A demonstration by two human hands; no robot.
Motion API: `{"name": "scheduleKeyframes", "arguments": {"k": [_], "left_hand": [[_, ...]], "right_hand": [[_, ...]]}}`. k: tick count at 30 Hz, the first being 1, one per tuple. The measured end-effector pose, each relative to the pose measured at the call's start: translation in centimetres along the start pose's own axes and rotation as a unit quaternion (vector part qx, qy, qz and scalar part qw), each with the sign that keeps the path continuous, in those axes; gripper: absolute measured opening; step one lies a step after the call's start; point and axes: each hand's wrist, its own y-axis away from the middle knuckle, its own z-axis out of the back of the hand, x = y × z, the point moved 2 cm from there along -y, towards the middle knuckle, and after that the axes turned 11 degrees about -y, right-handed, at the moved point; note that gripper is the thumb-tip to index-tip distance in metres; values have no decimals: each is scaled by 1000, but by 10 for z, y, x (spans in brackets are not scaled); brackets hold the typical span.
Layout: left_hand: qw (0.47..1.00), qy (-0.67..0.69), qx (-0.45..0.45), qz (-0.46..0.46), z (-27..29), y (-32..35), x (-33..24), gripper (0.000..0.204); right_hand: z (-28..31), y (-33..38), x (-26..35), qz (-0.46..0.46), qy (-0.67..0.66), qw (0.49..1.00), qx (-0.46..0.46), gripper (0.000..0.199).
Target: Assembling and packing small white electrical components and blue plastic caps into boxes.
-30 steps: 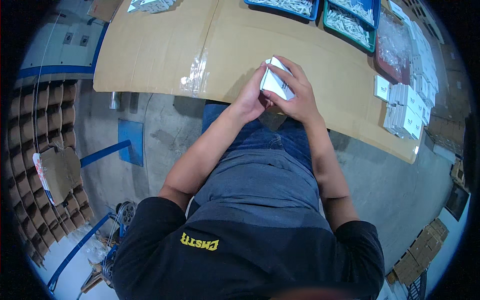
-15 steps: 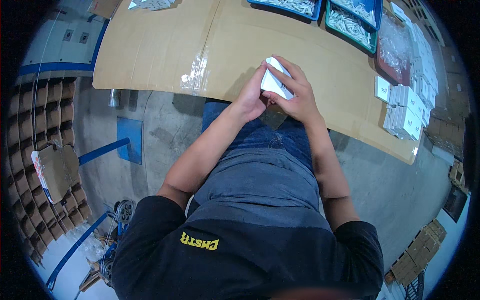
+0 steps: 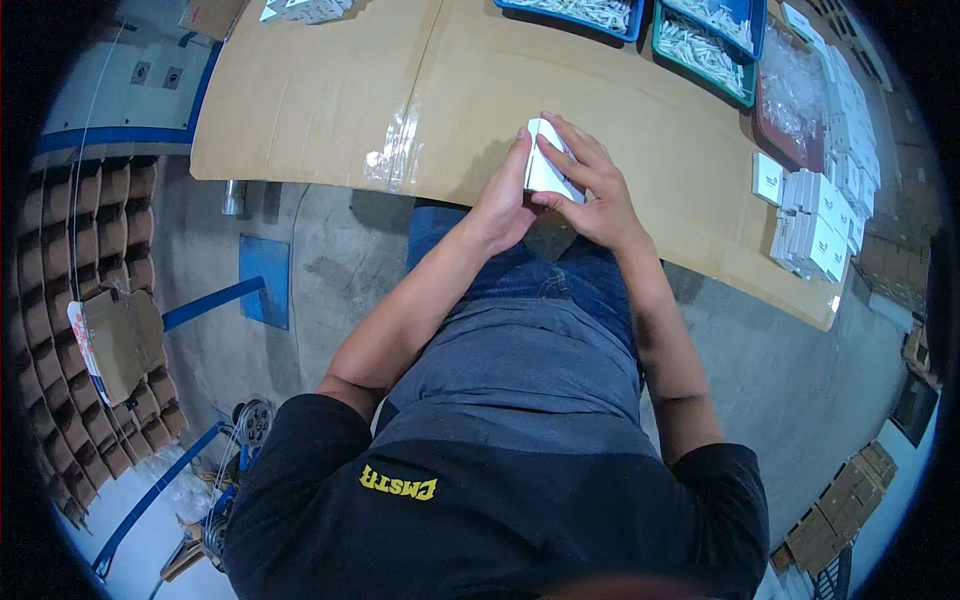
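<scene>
A small white box (image 3: 546, 172) is held between my two hands, just above the near edge of the cardboard-covered table (image 3: 330, 100). My left hand (image 3: 503, 196) grips its left side, with the fingers partly hidden behind it. Across the right side and top lie the fingers of my right hand (image 3: 592, 188), its thumb along the near edge. The box is tilted, and part of its face is covered by the fingers.
Blue tray (image 3: 575, 24) and green tray (image 3: 690, 82) at the far side hold many small white pieces. A red tray (image 3: 806, 152) contains clear plastic bags. Stacked white boxes (image 3: 808, 225) stand at the right edge; more white boxes (image 3: 305, 8) sit far left.
The white box has turned slightly in my hands, showing more of its narrow side. Both hands stay in nearly the same place.
</scene>
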Motion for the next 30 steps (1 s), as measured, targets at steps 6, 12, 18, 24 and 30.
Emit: {"name": "scheduleKeyframes", "arguments": {"k": [6, 12, 18, 24, 30], "left_hand": [[998, -61, -24, 24, 2, -5, 1, 61], [999, 33, 31, 22, 3, -8, 6, 54], [997, 21, 70, 7, 9, -5, 3, 65], [998, -59, 7, 24, 8, 2, -14, 87], [998, 55, 12, 24, -8, 4, -10, 85]], "right_hand": [[5, 3, 6, -1, 68, 998, 4, 66], [6, 3, 8, -29, 51, 997, -53, 64], [13, 2, 5, -144, -16, 987, -65, 68], [24, -4, 25, -128, 35, 989, 61, 60], [23, -11, 21, -93, -19, 993, 73, 64]]}}
